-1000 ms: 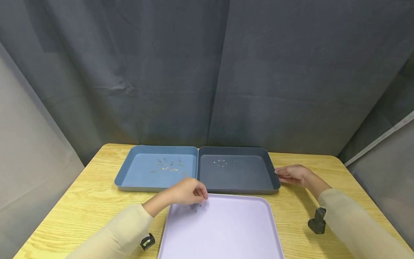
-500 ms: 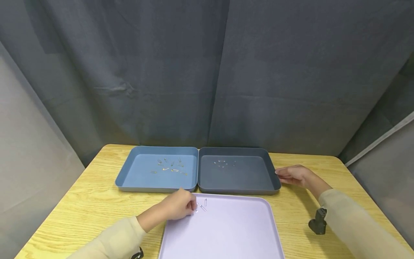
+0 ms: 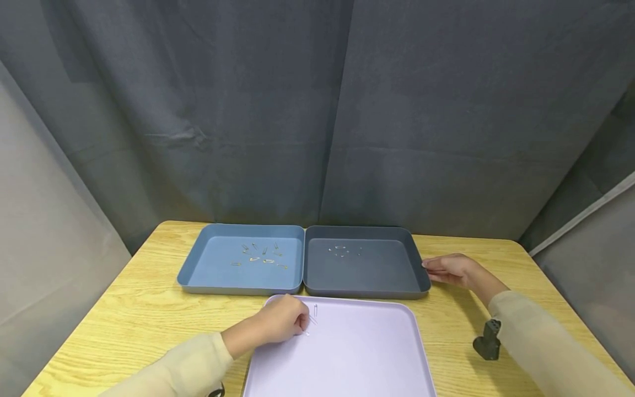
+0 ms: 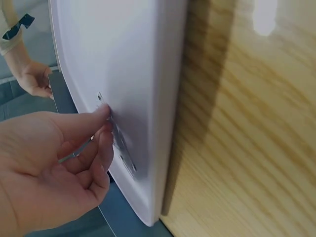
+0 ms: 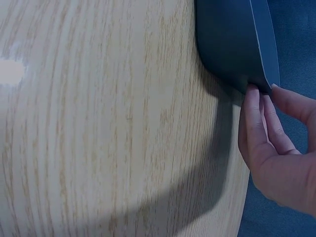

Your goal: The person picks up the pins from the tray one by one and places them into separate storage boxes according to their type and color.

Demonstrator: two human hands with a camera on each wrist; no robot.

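Observation:
My left hand (image 3: pixel 286 320) rests on the far left corner of a lilac tray (image 3: pixel 347 353). In the left wrist view its thumb and forefinger (image 4: pixel 104 123) meet on the tray floor (image 4: pixel 138 59), pinching a small metal clip. More small clips (image 3: pixel 314 312) lie just beside the fingertips. My right hand (image 3: pixel 448 269) lies on the table with straight fingers (image 5: pixel 253 106) touching the right outer wall of a dark grey tray (image 5: pixel 232 44), thumb by the rim.
A blue tray (image 3: pixel 188 270) with several small pins (image 3: pixel 258 255) stands at the back left, edge to edge with the dark grey tray (image 3: pixel 415 273), which holds a few clips (image 3: pixel 340 249). All sit on a wooden table (image 3: pixel 139 309). Grey curtains close the back.
My left hand drew back toward me and to the left, uncovering the clips, then edged right again onto them. The right hand has stayed at the dark tray.

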